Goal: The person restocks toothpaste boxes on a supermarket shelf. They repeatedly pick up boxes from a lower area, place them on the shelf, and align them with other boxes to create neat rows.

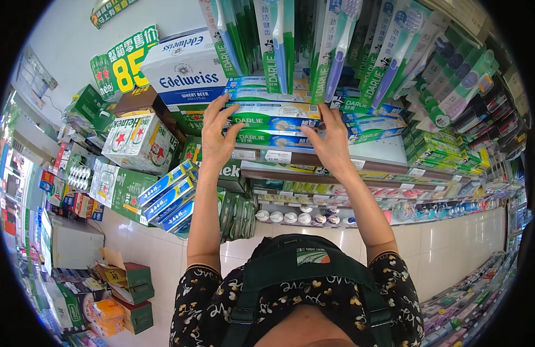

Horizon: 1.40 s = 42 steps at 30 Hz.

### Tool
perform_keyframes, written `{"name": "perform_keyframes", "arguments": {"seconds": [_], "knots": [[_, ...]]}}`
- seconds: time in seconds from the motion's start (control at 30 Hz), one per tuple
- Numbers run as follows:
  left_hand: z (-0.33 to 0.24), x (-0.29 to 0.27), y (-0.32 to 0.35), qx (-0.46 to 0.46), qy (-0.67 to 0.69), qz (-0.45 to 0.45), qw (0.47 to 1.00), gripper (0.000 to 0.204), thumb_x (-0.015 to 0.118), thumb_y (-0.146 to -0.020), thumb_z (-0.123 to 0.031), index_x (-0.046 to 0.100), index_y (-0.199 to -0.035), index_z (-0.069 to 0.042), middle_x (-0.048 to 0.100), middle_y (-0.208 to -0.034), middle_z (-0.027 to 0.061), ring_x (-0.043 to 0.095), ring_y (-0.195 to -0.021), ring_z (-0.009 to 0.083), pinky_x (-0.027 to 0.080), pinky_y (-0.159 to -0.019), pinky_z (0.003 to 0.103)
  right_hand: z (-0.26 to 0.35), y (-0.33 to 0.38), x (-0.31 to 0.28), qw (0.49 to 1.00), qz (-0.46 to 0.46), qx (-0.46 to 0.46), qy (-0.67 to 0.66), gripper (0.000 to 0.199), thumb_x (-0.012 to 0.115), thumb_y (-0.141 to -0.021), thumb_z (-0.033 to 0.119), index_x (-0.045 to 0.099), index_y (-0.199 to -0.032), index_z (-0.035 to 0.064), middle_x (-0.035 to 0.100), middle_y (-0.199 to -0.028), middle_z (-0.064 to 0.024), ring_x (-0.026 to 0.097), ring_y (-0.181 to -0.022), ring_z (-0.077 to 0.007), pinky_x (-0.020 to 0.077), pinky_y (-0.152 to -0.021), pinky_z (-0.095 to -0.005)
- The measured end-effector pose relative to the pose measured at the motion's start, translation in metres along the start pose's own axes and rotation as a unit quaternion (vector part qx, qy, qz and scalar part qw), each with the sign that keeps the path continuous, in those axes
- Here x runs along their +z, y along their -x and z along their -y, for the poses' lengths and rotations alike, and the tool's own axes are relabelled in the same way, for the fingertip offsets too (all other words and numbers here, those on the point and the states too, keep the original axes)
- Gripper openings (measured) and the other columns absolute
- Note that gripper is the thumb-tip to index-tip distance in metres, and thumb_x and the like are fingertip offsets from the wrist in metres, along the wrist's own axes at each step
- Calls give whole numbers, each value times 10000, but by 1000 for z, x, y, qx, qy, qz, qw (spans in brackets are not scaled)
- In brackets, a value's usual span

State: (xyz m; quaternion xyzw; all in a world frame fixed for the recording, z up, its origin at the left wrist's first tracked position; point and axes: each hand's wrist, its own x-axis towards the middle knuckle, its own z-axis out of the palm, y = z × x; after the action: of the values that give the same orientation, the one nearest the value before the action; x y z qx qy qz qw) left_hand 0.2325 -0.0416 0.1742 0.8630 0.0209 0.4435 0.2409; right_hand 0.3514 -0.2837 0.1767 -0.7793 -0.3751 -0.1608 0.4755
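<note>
My two hands reach forward to a shelf and frame a stack of green, white and blue toothpaste boxes (273,123) from its two ends. The fingers of my left hand (218,136) curl against the left end, with the thumb at the front. At the opposite end, my right hand (331,139) presses its thumb to the front and its fingers along the side. More toothpaste boxes (267,92) lie behind this stack. Packaged toothbrushes (279,46) hang just above my hands. To the right of my right hand rest similar toothpaste boxes (371,124).
A white and blue beer carton (183,66) stands left of the shelf. Below it are more beer cases (140,141) and a pile of blue and yellow boxes (169,196). Lower shelves hold pump bottles (290,218). Open cardboard boxes (126,277) sit on the tiled floor (447,237).
</note>
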Motion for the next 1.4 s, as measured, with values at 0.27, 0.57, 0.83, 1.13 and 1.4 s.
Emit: {"name": "perform_keyframes", "arguments": {"seconds": [0.27, 0.57, 0.83, 1.13, 1.4], "knots": [[20, 8, -1, -202, 226, 14, 953, 730, 738, -799, -7, 411, -1451, 30, 585, -1315, 205, 590, -1138, 221, 464, -974, 324, 8, -6, -1, 999, 25, 26, 12, 633, 776, -774, 117, 489, -1315, -43, 553, -1068, -206, 555, -971, -377, 467, -812, -460], [-21, 18, 4, 3, -50, -120, 992, 649, 746, -769, -7, 501, -1370, 16, 601, -1270, 204, 579, -1154, 337, 441, -1002, 402, 3, 10, -19, 983, -74, -118, 120, 545, 674, -777, 27, 506, -1292, -26, 555, -1119, -210, 531, -1061, -389, 426, -909, -480], [-153, 108, 4, 132, 120, 137, 974, 557, 754, -777, -71, 532, -1272, 58, 548, -1256, 228, 525, -1129, 389, 437, -978, 458, -77, 5, -132, 936, 107, -125, 310, 435, 644, -695, -8, 597, -1127, 10, 573, -1130, -138, 512, -1081, -360, 400, -935, -457], [-174, 181, -3, -28, 41, 206, 977, 579, 798, -705, -41, 487, -1171, 107, 468, -1137, 270, 518, -1019, 458, 477, -849, 482, -73, 13, -149, 953, 146, -109, 243, 434, 735, -686, 58, 612, -1101, 32, 558, -1137, -127, 503, -1089, -344, 399, -926, -468], [-186, 174, -21, -80, 30, 188, 978, 541, 798, -680, -23, 475, -1102, 76, 521, -1057, 252, 535, -1008, 447, 492, -831, 473, -82, 24, -156, 947, 98, -99, 290, 585, 730, -711, 62, 561, -1271, 55, 530, -1264, -160, 487, -1155, -367, 388, -955, -484]]}}
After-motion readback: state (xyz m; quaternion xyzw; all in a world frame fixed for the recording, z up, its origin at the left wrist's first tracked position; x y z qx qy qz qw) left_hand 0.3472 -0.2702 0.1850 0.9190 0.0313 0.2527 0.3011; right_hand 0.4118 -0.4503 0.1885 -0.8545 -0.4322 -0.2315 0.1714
